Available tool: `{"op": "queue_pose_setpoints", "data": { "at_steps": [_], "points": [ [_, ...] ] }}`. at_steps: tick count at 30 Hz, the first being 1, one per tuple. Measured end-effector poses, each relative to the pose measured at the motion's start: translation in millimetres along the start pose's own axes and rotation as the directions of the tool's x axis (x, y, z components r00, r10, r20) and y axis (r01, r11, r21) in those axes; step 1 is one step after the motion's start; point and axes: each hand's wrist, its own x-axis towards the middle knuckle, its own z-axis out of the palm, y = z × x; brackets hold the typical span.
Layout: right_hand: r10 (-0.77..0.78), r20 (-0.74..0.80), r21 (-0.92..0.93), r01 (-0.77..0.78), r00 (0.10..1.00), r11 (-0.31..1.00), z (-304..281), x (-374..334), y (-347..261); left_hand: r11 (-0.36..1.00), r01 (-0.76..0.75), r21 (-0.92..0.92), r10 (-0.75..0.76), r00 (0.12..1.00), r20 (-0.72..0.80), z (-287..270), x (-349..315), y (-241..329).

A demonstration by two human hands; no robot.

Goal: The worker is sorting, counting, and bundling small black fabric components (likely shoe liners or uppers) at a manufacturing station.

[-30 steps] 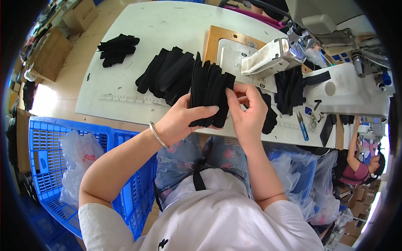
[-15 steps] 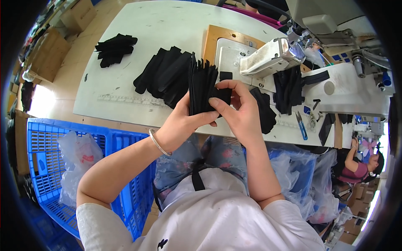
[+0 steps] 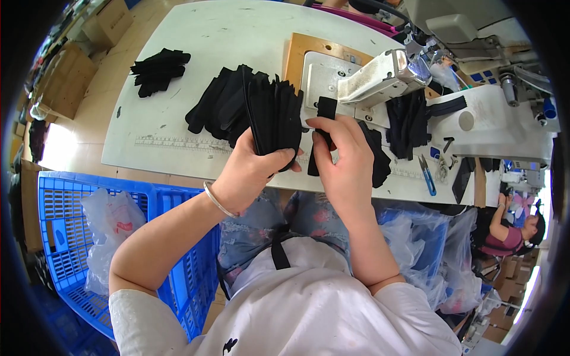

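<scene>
My left hand [image 3: 259, 160] is closed round the lower end of a thick bundle of black fabric strips [image 3: 275, 113], which fan out at the top. To its right, my right hand [image 3: 345, 155] pinches a single black strip [image 3: 326, 108] between thumb and fingers, apart from the bundle. Behind the bundle lies a pile of overlapping black strips [image 3: 215, 107] on the white table [image 3: 219, 35]. Partly behind my right hand is another black pile [image 3: 376, 153]. The sewing machine [image 3: 380, 77] stands just beyond my hands.
A smaller black pile [image 3: 158, 70] lies far left. More black strips [image 3: 408, 127] and blue-handled snips [image 3: 427, 177] are at the right. A blue plastic crate [image 3: 154, 199] with a clear bag [image 3: 113, 222] stands left of my lap. Another person [image 3: 504, 234] sits far right.
My hands have moved apart. The bundle in my left hand has shifted slightly left, and my right hand now holds one strip away from it.
</scene>
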Motion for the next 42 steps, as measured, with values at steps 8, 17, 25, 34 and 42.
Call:
{"op": "queue_pose_setpoints", "data": {
  "at_steps": [8,17,25,34,42],
  "points": [
    [0.086,0.1,0.354,-0.116,0.991,0.928,3,0,1,0.997,-0.015,-0.07,0.014,1.0,-0.027,7,-2,-2],
    [0.217,-0.117,0.448,-0.143,0.969,0.883,11,0,-4,0.999,0.05,-0.014,-0.051,0.998,-0.044,11,-6,5],
    [0.206,0.115,0.448,-0.236,0.972,0.862,-1,-1,0,0.983,0.052,0.174,-0.044,0.998,-0.05,7,-5,3],
    [0.235,0.202,0.479,-0.305,0.951,0.823,-3,-2,5,0.992,0.015,0.128,-0.013,1.0,-0.014,11,-7,3],
    [0.255,0.201,0.527,-0.324,0.946,0.786,-5,-3,8,0.995,0.051,0.085,-0.053,0.998,0.02,6,-6,5]
  ]
}}
